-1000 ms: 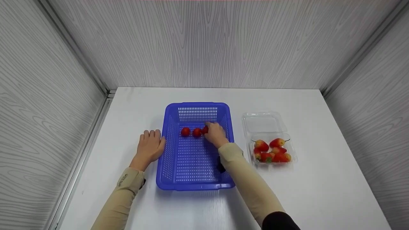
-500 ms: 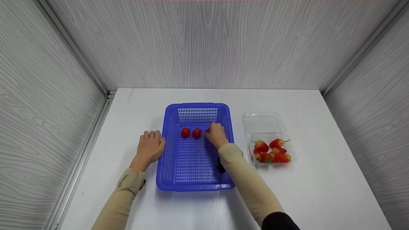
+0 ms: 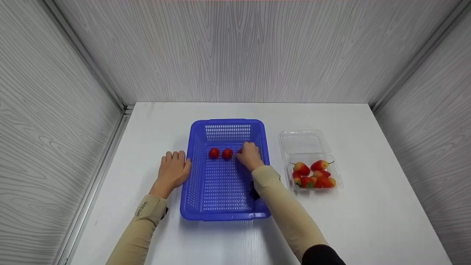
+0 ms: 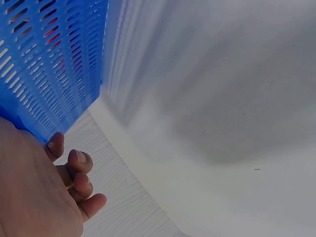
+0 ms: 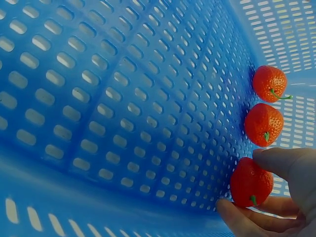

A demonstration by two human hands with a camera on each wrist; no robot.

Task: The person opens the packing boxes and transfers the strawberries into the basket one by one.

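Open basket [image 3: 224,206] floor is being left free at 6 o'clock; a strawberry [image 5: 251,182] is being pinched in the right hand's [image 3: 250,156] grip; the left hand [image 3: 173,171] is being rested flat, grip relaxed, on the worktop [image 3: 235,243] against the basket's 9 o'clock wall.

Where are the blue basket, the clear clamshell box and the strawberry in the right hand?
blue basket [image 3: 220,121]: head view, far rim.
clear clamshell box [image 3: 302,141]: head view, open lid.
strawberry [image 5: 249,181]: right wrist view, red body, pinched by the right hand [image 5: 276,197].
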